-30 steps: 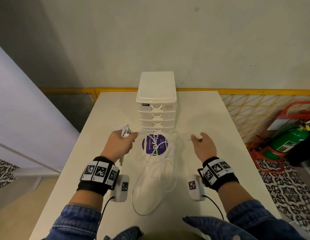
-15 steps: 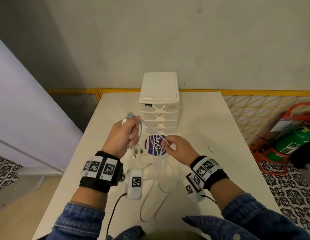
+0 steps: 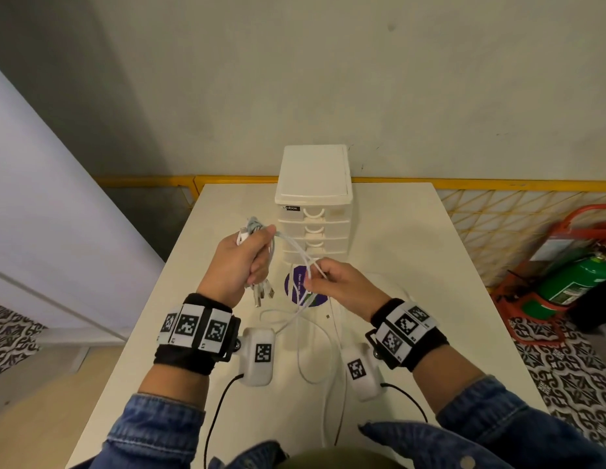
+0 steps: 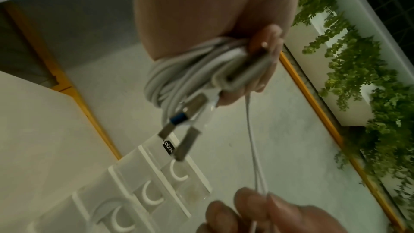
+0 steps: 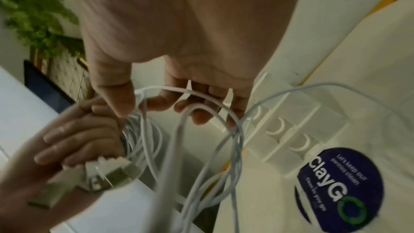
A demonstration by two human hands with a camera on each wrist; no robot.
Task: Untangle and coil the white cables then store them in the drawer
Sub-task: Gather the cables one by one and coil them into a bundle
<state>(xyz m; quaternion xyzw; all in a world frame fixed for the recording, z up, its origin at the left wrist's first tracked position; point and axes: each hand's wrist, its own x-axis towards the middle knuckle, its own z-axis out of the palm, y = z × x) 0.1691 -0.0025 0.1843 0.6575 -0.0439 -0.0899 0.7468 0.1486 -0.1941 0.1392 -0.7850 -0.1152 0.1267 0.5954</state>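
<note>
Cables [image 3: 296, 255]: bundle plus plugs now raised in left hand [image 3: 239, 262], fingers wrapped round it, just left of drawers [image 3: 313, 228]. Right hand [image 3: 339, 286] moved in from the right, pinches strands in front of drawers. Span between hands shortened, so coiling underway; slack still loops on table [image 3: 413, 238] toward person. All drawers closed. Room free both sides of drawers; table edges well off.

Smooth white rubbery-looking cables [image 3: 292, 252] with shiny metal USB plugs [image 4: 187, 143], a translucent glossy plastic drawer unit [image 3: 313, 211], matt cream table [image 3: 413, 252], blue denim sleeves [image 3: 156, 431].
</note>
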